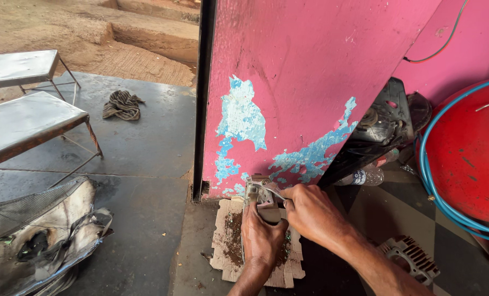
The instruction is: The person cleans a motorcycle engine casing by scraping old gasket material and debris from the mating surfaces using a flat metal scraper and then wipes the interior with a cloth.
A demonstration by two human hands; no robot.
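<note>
Concrete floor, dark and stained, runs up to a pink wall with patches of blue showing through peeled paint, and at the foot of that wall a torn sheet of cardboard serves as a work mat. At the cardboard's far edge, just beside the wall, a small grey metal engine part stands upright — the left hand wraps around its lower body from below, while the right hand closes on a thin metal piece at its top; what that piece is cannot be told. Brown grit lies scattered on the cardboard's left half, so some dirt appears to have come off the part already, though the work on it looks unfinished with both hands gripping. Room to move is tight on the far side, where the wall and a black door frame stand close; the near side and the left are open floor. To the right, a finned metal cylinder rests on the floor near the right forearm, with a plastic bottle and a dark engine cover leaning at the wall, and a red tank looped by a blue hose. Well apart on the left stand two metal benches, a crumpled rag and a scorched body panel.
</note>
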